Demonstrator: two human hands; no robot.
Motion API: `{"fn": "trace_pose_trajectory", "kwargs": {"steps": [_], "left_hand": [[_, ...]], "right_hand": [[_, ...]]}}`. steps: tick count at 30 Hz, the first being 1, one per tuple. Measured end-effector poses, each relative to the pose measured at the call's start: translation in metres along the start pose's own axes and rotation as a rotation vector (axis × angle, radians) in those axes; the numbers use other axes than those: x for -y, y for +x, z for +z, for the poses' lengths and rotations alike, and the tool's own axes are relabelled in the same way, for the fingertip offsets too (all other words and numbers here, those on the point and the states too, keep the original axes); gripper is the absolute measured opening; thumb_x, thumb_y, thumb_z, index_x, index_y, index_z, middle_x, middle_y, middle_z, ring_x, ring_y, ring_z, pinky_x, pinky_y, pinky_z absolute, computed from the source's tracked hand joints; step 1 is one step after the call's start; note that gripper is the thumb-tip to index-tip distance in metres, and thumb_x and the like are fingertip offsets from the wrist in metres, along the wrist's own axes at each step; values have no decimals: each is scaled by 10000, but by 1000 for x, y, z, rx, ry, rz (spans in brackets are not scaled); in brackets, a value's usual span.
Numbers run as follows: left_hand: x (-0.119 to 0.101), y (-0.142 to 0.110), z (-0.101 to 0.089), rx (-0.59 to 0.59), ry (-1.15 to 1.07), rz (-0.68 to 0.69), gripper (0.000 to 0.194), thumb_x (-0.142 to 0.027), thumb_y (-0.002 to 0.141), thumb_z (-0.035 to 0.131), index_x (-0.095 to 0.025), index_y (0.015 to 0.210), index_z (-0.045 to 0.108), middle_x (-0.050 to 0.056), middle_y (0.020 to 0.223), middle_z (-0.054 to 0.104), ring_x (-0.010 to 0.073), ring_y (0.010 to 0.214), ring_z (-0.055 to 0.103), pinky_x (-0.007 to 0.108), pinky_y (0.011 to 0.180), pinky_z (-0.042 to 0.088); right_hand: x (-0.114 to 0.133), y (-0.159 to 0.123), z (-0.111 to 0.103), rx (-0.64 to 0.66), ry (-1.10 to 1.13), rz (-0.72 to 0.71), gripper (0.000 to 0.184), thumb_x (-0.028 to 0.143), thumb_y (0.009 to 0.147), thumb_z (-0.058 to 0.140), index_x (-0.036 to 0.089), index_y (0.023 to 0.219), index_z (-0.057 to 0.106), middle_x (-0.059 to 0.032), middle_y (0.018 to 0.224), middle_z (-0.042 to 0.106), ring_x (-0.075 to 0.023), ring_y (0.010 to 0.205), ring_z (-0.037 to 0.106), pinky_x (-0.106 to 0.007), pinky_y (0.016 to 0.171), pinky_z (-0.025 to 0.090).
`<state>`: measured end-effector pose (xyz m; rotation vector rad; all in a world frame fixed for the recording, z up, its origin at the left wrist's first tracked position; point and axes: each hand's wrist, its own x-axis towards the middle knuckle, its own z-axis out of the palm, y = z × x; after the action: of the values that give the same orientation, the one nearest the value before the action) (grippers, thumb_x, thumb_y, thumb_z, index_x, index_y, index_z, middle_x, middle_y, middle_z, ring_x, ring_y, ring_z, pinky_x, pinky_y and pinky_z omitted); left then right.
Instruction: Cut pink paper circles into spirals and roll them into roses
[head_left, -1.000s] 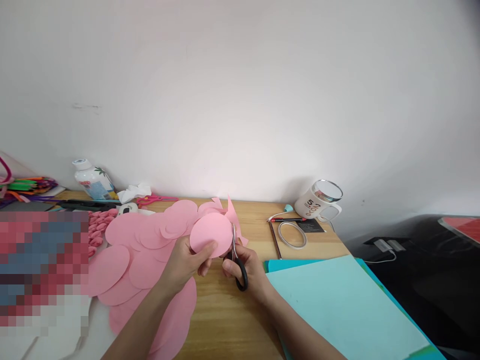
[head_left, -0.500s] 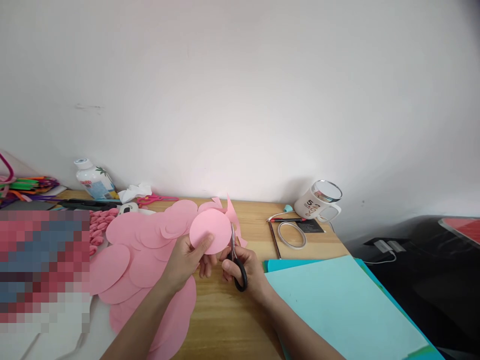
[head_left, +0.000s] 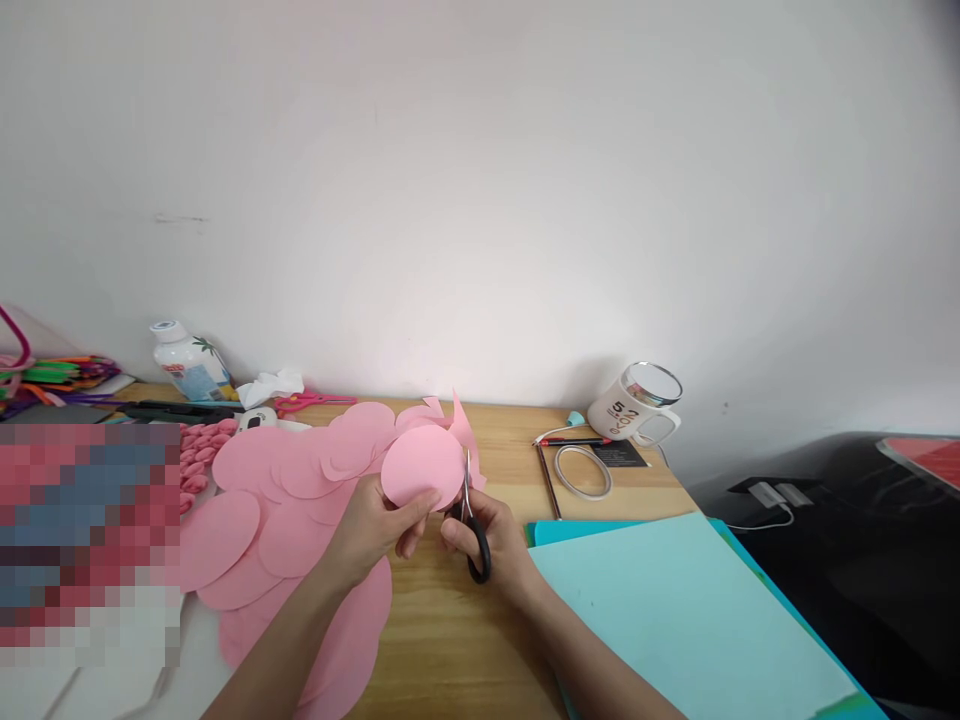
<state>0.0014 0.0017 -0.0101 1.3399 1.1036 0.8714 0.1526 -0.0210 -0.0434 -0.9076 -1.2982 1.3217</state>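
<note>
"Pink paper disc, quick: who's got it?"

"Left hand. I see it pinching the lower edge, thumb on the front face, other fingers tucked behind."

"Right hand?"

"Wrapped round scissors, black handles, metal blades aimed at the wall. They run along the disc's right edge. Touching or not, I can't tell; same for how far the blades are parted."

"Disc location, for the label?"

"Held up over the wooden table, between the hands, just in front of a jagged pink offcut. Attached or loose, I can't tell from my end."

"Go outward. Left side?"

"Pile of overlapping pink discs, partly hidden by the left forearm. Past that, pink braided yarn, then a pixelated patch I can't read."

"Right side?"

"Pale blue sheet over teal ones, left edge beneath the right forearm. Above it on my feed: dark pencil, pale ring, red-and-black pen with one end over a black card. White mug close to the wall, handle to the right."

"Back left, last one."

"Pink-handled scissors lying flat, crumpled tissue beside them, white bottle tilted a bit, bright craft stems in the corner. Far right, white plugs on something black."
</note>
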Motion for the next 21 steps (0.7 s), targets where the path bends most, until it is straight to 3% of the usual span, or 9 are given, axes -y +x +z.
{"fn": "trace_pose_trajectory", "kwargs": {"steps": [21], "left_hand": [[3, 2, -2, -7, 49, 17, 400, -330, 739, 611, -156, 419, 447, -41, 360, 437, 57, 343, 362, 211, 409, 267]], "right_hand": [[-9, -2, -2, 27, 110, 27, 348, 507, 718, 669, 182, 682, 547, 63, 461, 447, -91, 421, 384, -244, 457, 328]]}}
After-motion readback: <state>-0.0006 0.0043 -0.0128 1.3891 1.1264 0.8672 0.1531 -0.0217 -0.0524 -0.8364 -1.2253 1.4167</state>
